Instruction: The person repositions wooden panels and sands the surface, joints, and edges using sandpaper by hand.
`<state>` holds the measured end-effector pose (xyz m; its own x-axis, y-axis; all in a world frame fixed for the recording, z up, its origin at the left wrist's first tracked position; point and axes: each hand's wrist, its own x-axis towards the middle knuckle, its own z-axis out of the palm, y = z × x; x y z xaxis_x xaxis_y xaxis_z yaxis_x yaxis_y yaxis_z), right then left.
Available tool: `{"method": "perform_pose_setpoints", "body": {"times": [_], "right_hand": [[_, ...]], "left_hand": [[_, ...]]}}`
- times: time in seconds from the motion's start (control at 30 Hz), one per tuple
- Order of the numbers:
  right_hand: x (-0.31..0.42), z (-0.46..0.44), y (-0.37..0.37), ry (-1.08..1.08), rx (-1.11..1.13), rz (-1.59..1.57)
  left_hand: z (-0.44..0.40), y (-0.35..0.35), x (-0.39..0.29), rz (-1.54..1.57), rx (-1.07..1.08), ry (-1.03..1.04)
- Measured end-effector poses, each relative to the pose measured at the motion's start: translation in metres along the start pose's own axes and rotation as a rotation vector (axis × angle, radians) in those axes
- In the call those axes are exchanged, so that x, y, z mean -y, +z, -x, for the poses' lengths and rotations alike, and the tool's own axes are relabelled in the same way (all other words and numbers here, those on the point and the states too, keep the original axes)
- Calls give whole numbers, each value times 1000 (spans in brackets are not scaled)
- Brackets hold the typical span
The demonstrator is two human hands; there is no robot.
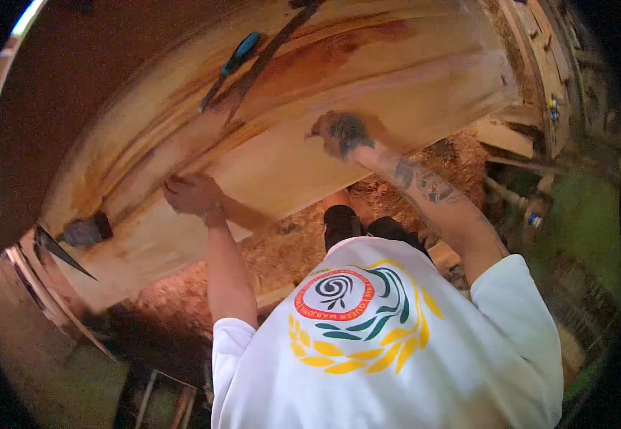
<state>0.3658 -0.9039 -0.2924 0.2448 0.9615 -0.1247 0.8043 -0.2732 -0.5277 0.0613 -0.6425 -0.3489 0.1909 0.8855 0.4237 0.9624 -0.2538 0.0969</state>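
A wide pale wooden board with reddish-brown streaks in its grain lies slanting in front of me. On its near half my left hand rests palm down, fingers stretched to the left, holding nothing that I can see. My right hand, dark over its back, is further right on the board with the fingers drawn together. Whatever those fingers may hold is hidden under the hand. Beyond both hands lie a blue-handled chisel-like tool and a long dark flat strip, side by side on the wood.
At the board's left end sit a dark block and a pointed dark blade-like piece. Reddish shavings cover the ground below the near edge. Wooden pieces stand at the right. A dark brown surface rises at upper left.
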Motion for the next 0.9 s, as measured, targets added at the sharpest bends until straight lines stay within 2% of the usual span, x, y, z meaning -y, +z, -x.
{"method": "perform_pose_setpoints", "body": {"times": [0.07, 0.13, 0.17, 0.27, 0.3, 0.37, 0.47, 0.5, 0.6, 0.7, 0.8, 0.9], "right_hand": [[22, 28, -15, 33, -30, -91], [45, 68, -41, 196, -183, -118], [47, 94, -48, 318, -300, -118], [14, 190, -35, 716, -650, -108], [-8, 225, -18, 953, -735, -366], [-45, 278, 12, 1284, -970, -534], [-78, 304, 45, 1544, -1211, -512], [-84, 297, 51, 1595, -1267, -472], [-102, 266, 74, 1676, -1378, -344], [-96, 242, 70, 1642, -1346, -313], [-84, 230, 67, 1683, -1233, -134], [-83, 232, 60, 1657, -1383, -244]], "left_hand": [[8, 8, 2, 8, -57, 14], [14, 28, 13, -183, -45, 41], [20, 31, 15, -279, -27, 56], [16, 4, -8, -96, 34, -97], [15, 2, -13, -95, 73, -145], [13, 0, -12, -103, 147, -244], [19, 11, 0, -289, 30, 85], [18, 20, 0, -187, -38, -48], [18, 35, 19, -121, -26, -102], [13, 11, 5, -109, 98, -64], [16, 27, 16, -276, 15, 84], [18, 23, 13, -132, 84, -166]]}}
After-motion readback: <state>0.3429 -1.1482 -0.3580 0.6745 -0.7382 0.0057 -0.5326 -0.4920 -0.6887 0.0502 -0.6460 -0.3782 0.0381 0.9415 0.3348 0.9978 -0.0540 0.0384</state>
